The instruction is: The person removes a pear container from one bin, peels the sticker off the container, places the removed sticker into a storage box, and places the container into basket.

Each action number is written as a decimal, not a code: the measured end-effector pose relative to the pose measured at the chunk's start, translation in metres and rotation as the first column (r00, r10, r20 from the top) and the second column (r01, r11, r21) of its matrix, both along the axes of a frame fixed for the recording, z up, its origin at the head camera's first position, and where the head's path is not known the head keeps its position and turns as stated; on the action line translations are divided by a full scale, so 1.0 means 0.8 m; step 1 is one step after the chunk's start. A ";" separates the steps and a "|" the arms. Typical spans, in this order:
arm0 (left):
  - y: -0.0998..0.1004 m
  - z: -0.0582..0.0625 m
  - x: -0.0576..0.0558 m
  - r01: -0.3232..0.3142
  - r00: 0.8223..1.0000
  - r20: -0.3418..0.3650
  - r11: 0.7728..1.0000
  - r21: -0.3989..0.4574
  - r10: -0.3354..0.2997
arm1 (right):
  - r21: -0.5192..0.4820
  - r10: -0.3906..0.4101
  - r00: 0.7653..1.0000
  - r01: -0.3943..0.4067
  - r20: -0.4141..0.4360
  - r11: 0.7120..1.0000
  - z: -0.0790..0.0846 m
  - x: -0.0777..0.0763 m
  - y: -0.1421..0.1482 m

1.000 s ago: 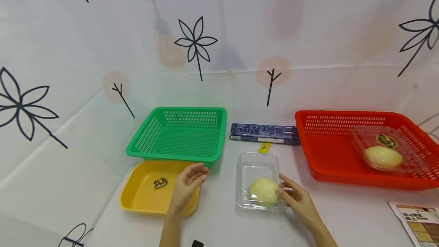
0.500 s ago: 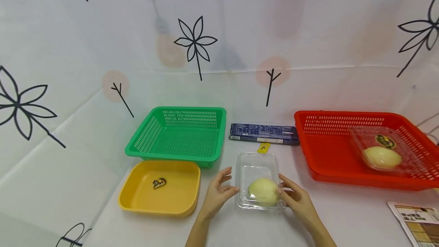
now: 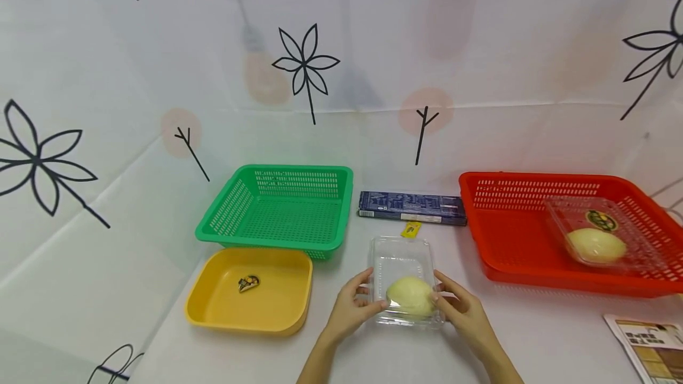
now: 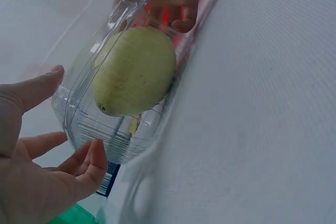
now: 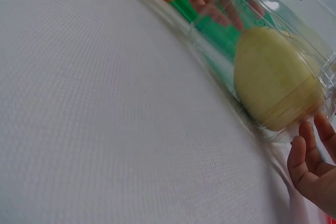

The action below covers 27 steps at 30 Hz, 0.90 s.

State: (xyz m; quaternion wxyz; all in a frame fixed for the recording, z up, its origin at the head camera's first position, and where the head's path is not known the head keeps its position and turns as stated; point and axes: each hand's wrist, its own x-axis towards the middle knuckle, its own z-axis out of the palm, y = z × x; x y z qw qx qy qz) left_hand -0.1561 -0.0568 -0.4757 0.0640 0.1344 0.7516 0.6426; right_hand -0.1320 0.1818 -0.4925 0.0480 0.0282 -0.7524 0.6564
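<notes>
A clear plastic clamshell box [image 3: 401, 265] lies on the white cloth in front of me, its lid down over a pale yellow-green oval fruit [image 3: 409, 296]. My left hand [image 3: 349, 308] is at the box's left side, thumb over the rim and fingers along the wall. On the opposite side my right hand [image 3: 465, 312] holds the edge near the fruit between thumb and fingers. The left wrist view shows the fruit [image 4: 135, 72] through the plastic, with the left fingertips right at the box wall. From the right wrist, the right fingers [image 5: 310, 148] show under the box's near end.
A green basket [image 3: 341, 218] stands behind a yellow tub [image 3: 301, 295] with a dark sticker [image 3: 248, 283] inside. At right, a red basket [image 3: 512, 274] holds another boxed fruit [image 3: 596, 244]. A blue box [image 3: 411, 206], yellow packet [image 3: 411, 229] and printed pouch [image 3: 653, 342] lie around.
My left hand has moved right, from over the yellow tub to the left side of the clamshell box. The right hand and the box have stayed in place.
</notes>
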 end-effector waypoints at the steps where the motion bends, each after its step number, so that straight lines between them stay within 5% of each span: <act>1: 0.001 0.001 0.001 -0.008 1.000 -0.003 1.000 -0.009 0.008 | -0.003 -0.002 1.000 0.002 -0.001 1.000 0.000 0.000 0.000; 12: 0.002 0.002 0.006 -0.022 1.000 0.018 0.998 0.057 0.021 | -0.101 -0.036 0.998 0.031 -0.049 0.994 -0.004 0.005 -0.005; 21: 0.002 0.037 0.020 -0.077 0.987 -0.139 0.995 0.062 0.085 | -0.153 -0.026 0.996 0.013 -0.081 0.988 0.006 0.007 -0.012; 27: -0.002 0.031 0.010 -0.062 0.986 -0.145 0.991 0.119 0.079 | -0.203 0.008 0.989 -0.039 -0.149 0.978 0.027 0.000 -0.017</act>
